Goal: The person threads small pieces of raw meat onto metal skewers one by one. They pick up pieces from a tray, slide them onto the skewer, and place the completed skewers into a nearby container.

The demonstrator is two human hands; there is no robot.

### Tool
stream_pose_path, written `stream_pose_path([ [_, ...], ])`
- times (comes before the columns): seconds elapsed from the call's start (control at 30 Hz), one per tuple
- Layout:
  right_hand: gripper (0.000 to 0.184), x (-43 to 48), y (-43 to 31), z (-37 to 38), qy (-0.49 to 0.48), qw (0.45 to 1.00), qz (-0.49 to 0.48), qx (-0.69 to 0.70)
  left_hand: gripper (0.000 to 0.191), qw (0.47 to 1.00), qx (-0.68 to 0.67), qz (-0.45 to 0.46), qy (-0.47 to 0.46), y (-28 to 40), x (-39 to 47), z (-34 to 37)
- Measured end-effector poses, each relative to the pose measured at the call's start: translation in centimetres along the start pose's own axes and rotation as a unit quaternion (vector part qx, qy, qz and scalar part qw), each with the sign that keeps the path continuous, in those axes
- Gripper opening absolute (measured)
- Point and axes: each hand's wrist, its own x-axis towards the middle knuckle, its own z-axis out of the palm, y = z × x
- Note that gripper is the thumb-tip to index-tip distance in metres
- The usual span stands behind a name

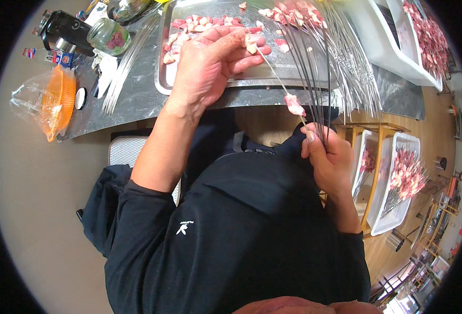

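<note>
My left hand (219, 59) is over the metal tray (162, 74), pinching a pale piece of meat (251, 44) between thumb and fingers at the tip of a thin metal skewer (272, 70). Lower on that skewer sits a pink piece of meat (295, 105). My right hand (325, 151), in front of the table edge, grips the skewer's lower end together with several bare metal skewers (307, 78) that fan upward. Small meat chunks (205, 23) lie in the tray's left part, and another pile of meat (297, 13) is at its right.
Bundles of metal skewers (356, 59) lie at the tray's right, more (133, 55) at its left. White bins (392, 51) stand right; loaded skewers (407, 172) fill a lower white bin (388, 219). A glass jar (107, 37), black bottle (68, 31) and orange basket (60, 102) are left.
</note>
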Motion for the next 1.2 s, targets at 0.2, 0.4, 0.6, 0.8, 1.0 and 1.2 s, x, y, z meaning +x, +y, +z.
stream_pose_path([
  [0.2, 0.021, 0.1, 0.1, -0.1, -0.007, 0.998, 0.025, -0.049, 0.026, 0.999, -0.037, -0.013, 0.002, -0.6, -0.2, 0.0],
  [0.4, 0.021, 0.4, 0.1, 0.0, -0.001, 0.998, 0.013, -0.069, 0.026, 0.999, -0.027, -0.004, 0.021, -1.0, -0.1, 0.2],
  [0.6, 0.022, 0.7, 0.1, 0.0, -0.004, 0.997, 0.022, -0.073, 0.025, 1.0, -0.008, 0.001, 0.023, -1.3, -0.1, 0.2],
  [0.8, 0.022, 1.2, 0.9, 0.4, 0.007, 0.997, -0.038, -0.069, 0.024, 1.0, 0.009, -0.014, 0.026, -1.2, -0.1, 0.2],
  [1.0, 0.02, 1.4, 1.2, 0.7, 0.017, 0.996, -0.061, -0.06, 0.028, 0.999, -0.032, -0.03, 0.013, -1.3, -0.2, 0.3],
  [1.2, 0.02, 1.4, 1.2, 0.9, 0.025, 0.996, -0.075, -0.036, 0.026, 0.998, -0.043, -0.041, 0.001, -1.5, -0.2, 1.2],
])
